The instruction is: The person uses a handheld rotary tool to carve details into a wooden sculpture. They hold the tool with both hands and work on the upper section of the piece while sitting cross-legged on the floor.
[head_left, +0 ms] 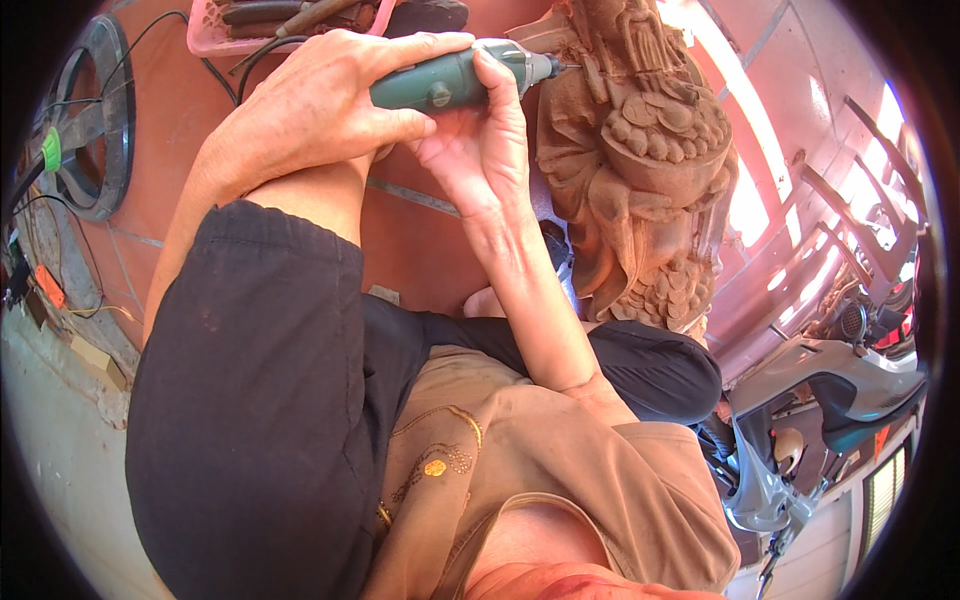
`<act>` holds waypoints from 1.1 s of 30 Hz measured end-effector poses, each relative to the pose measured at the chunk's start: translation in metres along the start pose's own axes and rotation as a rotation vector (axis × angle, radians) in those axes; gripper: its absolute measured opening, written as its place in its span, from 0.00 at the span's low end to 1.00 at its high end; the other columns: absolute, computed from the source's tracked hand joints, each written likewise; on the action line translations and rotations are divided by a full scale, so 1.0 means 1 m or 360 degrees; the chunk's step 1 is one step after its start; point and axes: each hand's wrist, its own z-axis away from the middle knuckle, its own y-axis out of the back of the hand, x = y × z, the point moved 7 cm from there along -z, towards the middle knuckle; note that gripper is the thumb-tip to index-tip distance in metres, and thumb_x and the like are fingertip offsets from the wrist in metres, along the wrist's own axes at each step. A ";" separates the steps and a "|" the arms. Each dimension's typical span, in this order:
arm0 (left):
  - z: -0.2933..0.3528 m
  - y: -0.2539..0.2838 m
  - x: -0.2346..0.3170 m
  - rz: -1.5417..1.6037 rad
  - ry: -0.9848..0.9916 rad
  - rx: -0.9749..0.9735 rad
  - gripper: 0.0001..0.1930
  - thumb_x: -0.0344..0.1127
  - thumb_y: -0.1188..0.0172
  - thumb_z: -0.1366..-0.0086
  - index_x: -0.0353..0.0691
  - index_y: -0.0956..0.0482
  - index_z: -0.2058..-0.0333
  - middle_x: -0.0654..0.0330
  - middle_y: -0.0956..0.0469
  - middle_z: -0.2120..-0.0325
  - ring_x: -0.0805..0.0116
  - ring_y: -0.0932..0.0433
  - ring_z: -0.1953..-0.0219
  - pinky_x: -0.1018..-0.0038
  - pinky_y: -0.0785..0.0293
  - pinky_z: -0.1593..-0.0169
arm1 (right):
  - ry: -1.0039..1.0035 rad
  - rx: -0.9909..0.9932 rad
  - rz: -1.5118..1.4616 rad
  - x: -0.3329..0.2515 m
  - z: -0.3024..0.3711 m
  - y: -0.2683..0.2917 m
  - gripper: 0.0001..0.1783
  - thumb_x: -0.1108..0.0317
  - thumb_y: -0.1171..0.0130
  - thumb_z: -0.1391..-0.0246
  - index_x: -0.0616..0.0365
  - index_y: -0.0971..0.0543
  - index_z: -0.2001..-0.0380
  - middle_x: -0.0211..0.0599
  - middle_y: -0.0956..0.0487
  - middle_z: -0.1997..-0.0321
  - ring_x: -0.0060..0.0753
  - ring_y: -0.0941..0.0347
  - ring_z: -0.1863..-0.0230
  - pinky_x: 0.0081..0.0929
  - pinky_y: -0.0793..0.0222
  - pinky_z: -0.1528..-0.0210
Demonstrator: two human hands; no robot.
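A green handheld rotary tool [450, 84] lies sideways between my two hands, its thin bit pointing right. My left hand [318, 98] wraps the rear of its body, index finger stretched along the top. From below, my right hand [482, 150] grips the front end with the thumb pressed on the body; its other fingers are mostly hidden. The bit reaches the upper part of a brown carved wooden statue [648, 195] lying on the right. A robed figure holding a bowl heaped with round pieces is carved there. Whether the tip touches the wood, I cannot tell.
A pink basket [207, 28] with several wood-handled tools stands at the top left. Cables [222, 82] run across the red tiled floor [405, 240]. A black round base [118, 120] is at the far left, a motorbike [790, 430] at the lower right.
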 end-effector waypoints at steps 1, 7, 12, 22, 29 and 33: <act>0.001 -0.001 0.000 0.0016 -0.0070 0.0064 0.34 0.33 0.35 0.53 0.46 0.27 0.43 0.44 0.20 0.63 0.47 0.20 0.60 0.62 0.25 0.54 | 0.0007 -0.0002 0.0002 0.000 0.000 0.001 0.21 0.59 0.37 0.45 0.53 0.26 0.50 0.35 0.22 0.49 0.35 0.25 0.46 0.41 0.28 0.44; 0.002 -0.001 0.006 0.0110 -0.0065 -0.0049 0.36 0.32 0.34 0.55 0.44 0.28 0.42 0.46 0.20 0.59 0.48 0.20 0.57 0.63 0.26 0.50 | 0.0040 -0.0003 0.0015 0.002 0.011 0.000 0.21 0.59 0.37 0.44 0.53 0.27 0.49 0.35 0.22 0.48 0.34 0.26 0.46 0.40 0.29 0.43; 0.004 -0.003 0.008 0.0140 -0.0239 0.0047 0.32 0.32 0.36 0.53 0.43 0.26 0.43 0.43 0.19 0.63 0.44 0.20 0.61 0.61 0.24 0.55 | 0.0035 0.0002 -0.0016 0.006 0.019 -0.004 0.22 0.58 0.37 0.45 0.54 0.27 0.49 0.34 0.22 0.49 0.34 0.26 0.46 0.39 0.29 0.42; 0.005 0.000 0.003 0.0135 -0.0113 0.0081 0.33 0.32 0.35 0.53 0.43 0.26 0.43 0.42 0.20 0.64 0.45 0.20 0.61 0.62 0.25 0.56 | 0.0014 -0.0021 0.0035 0.004 0.007 -0.001 0.21 0.59 0.37 0.44 0.53 0.27 0.50 0.34 0.22 0.49 0.34 0.26 0.46 0.39 0.29 0.44; 0.004 -0.002 0.009 0.0131 -0.0220 0.0044 0.33 0.32 0.35 0.53 0.43 0.26 0.43 0.42 0.20 0.63 0.44 0.20 0.61 0.61 0.25 0.55 | 0.0046 -0.0027 0.0021 0.005 0.015 0.000 0.22 0.58 0.37 0.45 0.53 0.27 0.50 0.34 0.23 0.48 0.33 0.27 0.46 0.39 0.29 0.44; 0.003 -0.005 0.009 0.0166 -0.0229 -0.0016 0.33 0.32 0.35 0.53 0.43 0.26 0.43 0.43 0.20 0.62 0.44 0.20 0.59 0.61 0.25 0.54 | 0.0072 0.0039 0.0006 0.005 0.022 0.001 0.22 0.57 0.37 0.45 0.54 0.27 0.50 0.33 0.23 0.49 0.33 0.26 0.46 0.38 0.29 0.43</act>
